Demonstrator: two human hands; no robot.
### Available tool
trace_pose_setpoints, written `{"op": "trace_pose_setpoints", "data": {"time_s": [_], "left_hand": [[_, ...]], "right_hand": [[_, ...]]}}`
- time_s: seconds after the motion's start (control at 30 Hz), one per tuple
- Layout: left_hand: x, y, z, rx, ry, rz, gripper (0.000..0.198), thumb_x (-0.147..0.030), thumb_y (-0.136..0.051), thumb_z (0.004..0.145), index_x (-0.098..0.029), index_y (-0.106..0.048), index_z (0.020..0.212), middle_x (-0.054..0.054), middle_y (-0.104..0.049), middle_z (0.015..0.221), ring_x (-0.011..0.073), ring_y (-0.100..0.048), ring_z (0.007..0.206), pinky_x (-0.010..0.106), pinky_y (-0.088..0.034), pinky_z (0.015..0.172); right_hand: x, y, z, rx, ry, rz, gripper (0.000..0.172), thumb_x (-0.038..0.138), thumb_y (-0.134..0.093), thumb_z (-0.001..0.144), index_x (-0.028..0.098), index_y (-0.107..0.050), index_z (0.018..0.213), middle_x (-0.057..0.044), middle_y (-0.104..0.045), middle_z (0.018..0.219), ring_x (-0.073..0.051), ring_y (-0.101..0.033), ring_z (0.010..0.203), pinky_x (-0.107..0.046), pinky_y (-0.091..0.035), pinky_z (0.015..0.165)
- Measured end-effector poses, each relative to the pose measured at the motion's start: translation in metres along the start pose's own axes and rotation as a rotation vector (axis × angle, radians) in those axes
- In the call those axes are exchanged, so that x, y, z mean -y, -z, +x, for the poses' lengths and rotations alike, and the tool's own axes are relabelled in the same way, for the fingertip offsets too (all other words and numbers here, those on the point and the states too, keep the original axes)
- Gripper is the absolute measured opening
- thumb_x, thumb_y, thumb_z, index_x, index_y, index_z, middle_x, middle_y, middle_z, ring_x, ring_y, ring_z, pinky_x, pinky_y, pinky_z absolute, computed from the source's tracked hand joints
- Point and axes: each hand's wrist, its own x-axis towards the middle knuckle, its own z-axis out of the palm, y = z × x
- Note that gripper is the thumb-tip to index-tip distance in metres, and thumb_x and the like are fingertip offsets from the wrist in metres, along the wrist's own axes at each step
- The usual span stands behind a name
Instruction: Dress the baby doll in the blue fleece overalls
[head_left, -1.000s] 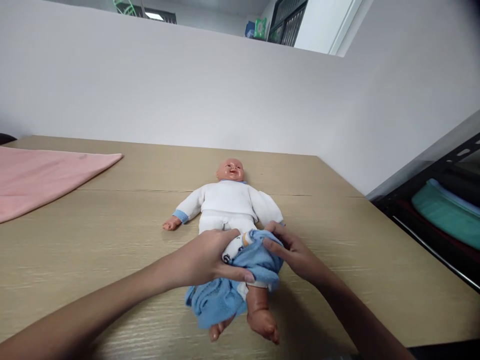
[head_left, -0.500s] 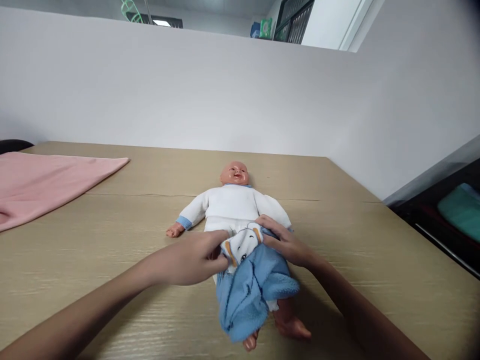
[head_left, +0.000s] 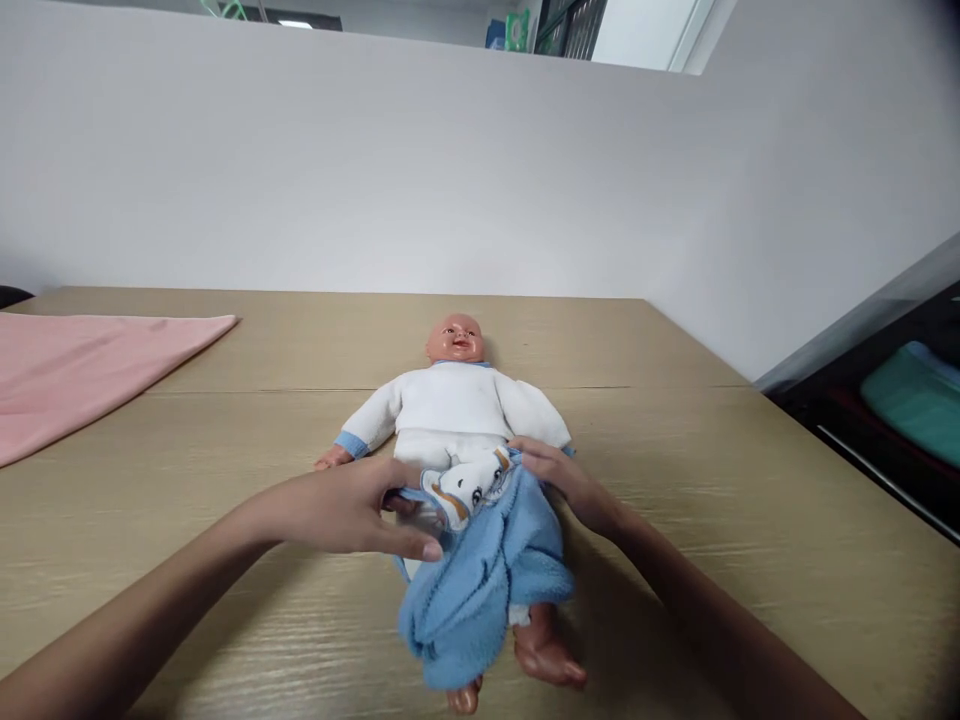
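A baby doll (head_left: 450, 400) in a white top with blue cuffs lies on its back, head away from me. Over its hips and legs is a bunched blue fleece garment (head_left: 480, 590) with a white animal face at its upper edge; the doll's feet show below. My left hand (head_left: 360, 510) has its fingers hooked at the garment's left upper edge, the thumb stretched apart over the cloth. At the right upper edge, my right hand (head_left: 559, 475) grips the garment by the doll's hip; its thumb is mostly hidden.
The wooden table (head_left: 660, 520) runs back to a pale wall (head_left: 375, 170). A pink cloth (head_left: 82, 370) lies spread at the left. Off the table's right side, green folded cloth (head_left: 911, 405) rests in something black.
My left thumb has moved away from the fingers, which were pinching the garment's edge. The right hand keeps its place at the hip. The whole view has shifted slightly.
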Motion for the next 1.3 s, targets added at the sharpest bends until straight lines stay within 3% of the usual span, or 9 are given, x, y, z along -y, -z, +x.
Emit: {"op": "trace_pose_setpoints", "data": {"time_s": [0.13, 0.27, 0.4, 0.6, 0.7, 0.83, 1.0, 1.13, 1.3], "left_hand": [[-0.009, -0.007, -0.003, -0.027, -0.116, -0.037, 0.036, -0.059, -0.072, 0.092, -0.026, -0.076, 0.107, 0.003, -0.070, 0.116, 0.0229, -0.065, 0.100, 0.029, -0.053, 0.083], [-0.002, -0.010, 0.003, -0.225, -0.073, 0.001, 0.039, -0.060, -0.054, 0.102, -0.024, -0.065, 0.110, 0.000, -0.063, 0.089, 0.0201, -0.059, 0.081, 0.030, -0.051, 0.075], [0.015, -0.006, 0.021, -0.361, -0.083, -0.003, 0.043, -0.062, -0.047, 0.104, -0.023, -0.064, 0.114, 0.000, -0.066, 0.089, 0.0216, -0.061, 0.085, 0.032, -0.052, 0.079], [0.037, 0.023, 0.024, -0.424, -0.097, 0.129, 0.052, -0.071, -0.062, 0.096, -0.023, -0.072, 0.114, 0.004, -0.073, 0.097, 0.0283, -0.067, 0.093, 0.036, -0.052, 0.085], [0.048, 0.030, 0.028, -0.471, -0.128, 0.154, 0.054, -0.071, -0.060, 0.098, -0.024, -0.070, 0.123, 0.006, -0.073, 0.111, 0.0306, -0.068, 0.104, 0.038, -0.051, 0.094], [0.058, 0.018, 0.050, -0.569, -0.204, 0.028, 0.048, -0.064, -0.049, 0.106, -0.023, -0.064, 0.126, 0.008, -0.070, 0.122, 0.0299, -0.065, 0.115, 0.040, -0.047, 0.105], [0.059, 0.002, 0.075, -0.732, -0.147, -0.177, 0.042, -0.062, -0.048, 0.107, -0.022, -0.059, 0.110, 0.002, -0.069, 0.099, 0.0242, -0.063, 0.095, 0.035, -0.049, 0.089], [0.054, 0.006, 0.077, -0.684, -0.176, -0.255, 0.050, -0.064, -0.049, 0.105, -0.020, -0.065, 0.122, 0.007, -0.075, 0.115, 0.0276, -0.067, 0.106, 0.036, -0.052, 0.094], [0.067, 0.019, 0.065, -0.531, 0.008, 0.090, 0.056, -0.065, -0.048, 0.101, -0.017, -0.071, 0.118, 0.019, -0.079, 0.121, 0.0417, -0.071, 0.112, 0.053, -0.050, 0.104]], "right_hand": [[0.008, -0.001, -0.001, 0.068, 0.014, -0.039, 0.055, 0.067, -0.081, 0.085, 0.025, -0.073, 0.119, -0.009, -0.071, 0.127, -0.033, -0.063, 0.124, -0.052, -0.045, 0.119], [0.008, -0.010, 0.006, -0.045, 0.021, 0.044, 0.045, 0.068, -0.071, 0.094, 0.026, -0.067, 0.110, -0.003, -0.067, 0.105, -0.024, -0.061, 0.102, -0.039, -0.051, 0.099], [0.004, -0.015, 0.012, -0.074, 0.053, 0.007, 0.037, 0.063, -0.064, 0.102, 0.026, -0.061, 0.101, 0.002, -0.054, 0.087, -0.019, -0.052, 0.082, -0.031, -0.047, 0.077], [0.008, -0.017, 0.011, -0.026, 0.071, -0.100, 0.032, 0.056, -0.065, 0.100, 0.024, -0.061, 0.104, 0.000, -0.060, 0.098, -0.022, -0.057, 0.095, -0.033, -0.046, 0.087], [0.010, -0.022, 0.011, -0.107, 0.110, -0.131, 0.032, 0.057, -0.060, 0.103, 0.025, -0.059, 0.099, 0.000, -0.057, 0.094, -0.022, -0.054, 0.092, -0.033, -0.045, 0.086], [0.006, -0.029, 0.016, -0.295, 0.144, -0.075, 0.035, 0.060, -0.056, 0.104, 0.026, -0.057, 0.098, 0.000, -0.055, 0.092, -0.022, -0.053, 0.090, -0.034, -0.045, 0.086], [-0.006, -0.034, 0.045, -0.372, 0.093, 0.004, 0.040, 0.066, -0.058, 0.100, 0.026, -0.056, 0.099, 0.001, -0.055, 0.084, -0.021, -0.051, 0.081, -0.033, -0.047, 0.079], [-0.011, -0.036, 0.081, -0.338, 0.060, 0.056, 0.045, 0.068, -0.059, 0.095, 0.024, -0.060, 0.098, -0.003, -0.066, 0.093, -0.023, -0.059, 0.091, -0.033, -0.051, 0.082], [-0.010, -0.027, 0.082, -0.270, 0.079, 0.051, 0.036, 0.059, -0.065, 0.091, 0.023, -0.064, 0.088, 0.000, -0.065, 0.087, -0.021, -0.058, 0.086, -0.034, -0.049, 0.085]]}}
